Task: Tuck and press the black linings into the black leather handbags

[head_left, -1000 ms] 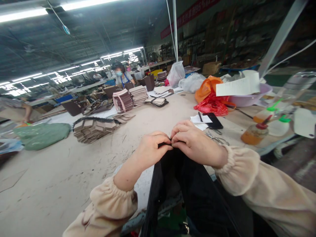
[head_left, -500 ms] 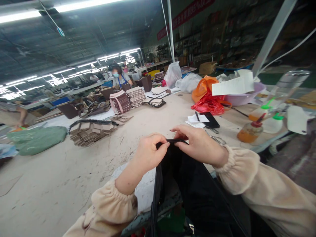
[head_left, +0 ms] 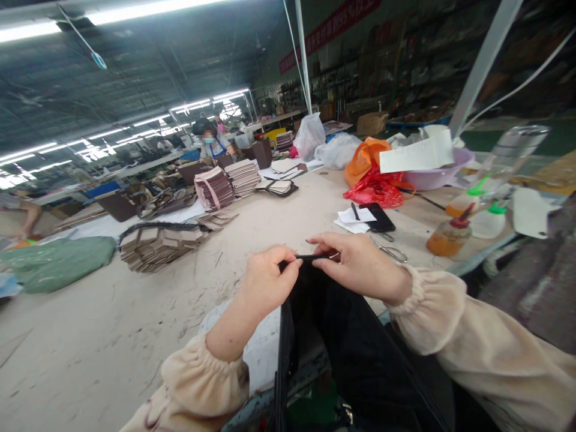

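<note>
A black fabric piece [head_left: 346,336] with a narrow dark edge hangs down over the near table edge. My left hand [head_left: 269,277] pinches that edge between thumb and curled fingers. Close on its right, my right hand [head_left: 360,264] grips the same edge between thumb and fingers, its index finger raised a little. A short stretch of the edge runs level between the two thumbs. Metal hardware [head_left: 346,414] shows low on the black piece. The parts of the edge inside my fingers are hidden.
Stacked brown pieces [head_left: 162,243] and a green bag [head_left: 58,261] lie left on the table [head_left: 148,324]. A phone [head_left: 380,217], scissors [head_left: 393,253], an orange-liquid bottle [head_left: 449,237] and a red bag [head_left: 375,189] sit right. A masked person [head_left: 213,144] is at the back.
The view has shifted slightly, so the table items appear a little further left. My right index finger and thumb have shifted slightly along the edge; both hands still hold it.
</note>
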Tool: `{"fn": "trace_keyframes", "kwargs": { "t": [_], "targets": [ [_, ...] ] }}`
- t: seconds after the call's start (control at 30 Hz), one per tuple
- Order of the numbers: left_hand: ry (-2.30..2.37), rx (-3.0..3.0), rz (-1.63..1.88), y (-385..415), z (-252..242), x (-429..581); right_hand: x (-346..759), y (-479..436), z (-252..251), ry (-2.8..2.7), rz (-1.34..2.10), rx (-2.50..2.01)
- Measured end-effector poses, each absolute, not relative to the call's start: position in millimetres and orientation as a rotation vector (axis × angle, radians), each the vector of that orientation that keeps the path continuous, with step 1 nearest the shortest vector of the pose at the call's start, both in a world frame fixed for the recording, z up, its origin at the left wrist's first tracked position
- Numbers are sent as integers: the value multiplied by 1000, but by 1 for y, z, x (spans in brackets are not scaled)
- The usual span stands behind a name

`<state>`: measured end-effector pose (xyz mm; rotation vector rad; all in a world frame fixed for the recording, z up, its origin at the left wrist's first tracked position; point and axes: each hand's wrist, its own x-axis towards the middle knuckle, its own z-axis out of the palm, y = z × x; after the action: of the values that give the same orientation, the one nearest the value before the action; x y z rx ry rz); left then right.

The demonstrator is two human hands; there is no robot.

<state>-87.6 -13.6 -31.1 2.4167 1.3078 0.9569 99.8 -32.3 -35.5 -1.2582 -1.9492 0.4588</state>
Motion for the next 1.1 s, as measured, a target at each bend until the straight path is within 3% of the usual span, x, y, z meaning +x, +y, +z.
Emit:
{"fn": "trace_keyframes", "kwargs": {
  "t": [0.7, 1.1],
  "targets": [
    [1317, 2444, 944, -12, -33, -87, 98, -33, -23, -2208, 145, -1454],
    [1320, 2430, 950, -11, -33, -88, 98, -31, -26, -2151, 217, -1458]
  ]
}}
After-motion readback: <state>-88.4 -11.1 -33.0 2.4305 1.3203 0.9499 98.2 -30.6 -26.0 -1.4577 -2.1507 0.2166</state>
